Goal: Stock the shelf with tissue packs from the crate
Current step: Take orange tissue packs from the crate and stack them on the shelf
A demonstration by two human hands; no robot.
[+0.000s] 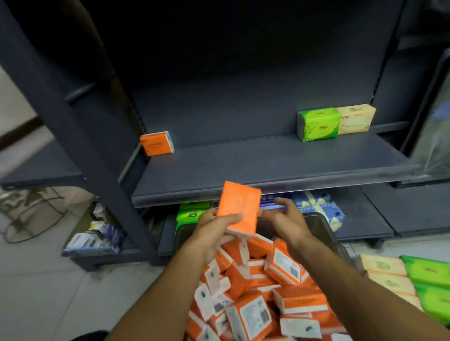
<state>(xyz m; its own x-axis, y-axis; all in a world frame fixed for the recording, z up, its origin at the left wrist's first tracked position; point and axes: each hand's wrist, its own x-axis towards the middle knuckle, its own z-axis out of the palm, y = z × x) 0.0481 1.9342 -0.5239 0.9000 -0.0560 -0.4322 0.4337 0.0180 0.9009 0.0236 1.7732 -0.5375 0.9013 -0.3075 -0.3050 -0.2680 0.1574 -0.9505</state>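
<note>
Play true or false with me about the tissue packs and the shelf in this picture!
1. The left hand holds an orange tissue pack. True.
2. The right hand grips a bottle. False: its fingers are spread beside the pack and grip nothing.
3. A lone orange pack stands at the left end of the shelf. True.
4. The crate is empty. False: it holds a heap of orange packs.
5. A green pack and a pale yellow pack stand side by side at the right of the shelf. True.
</note>
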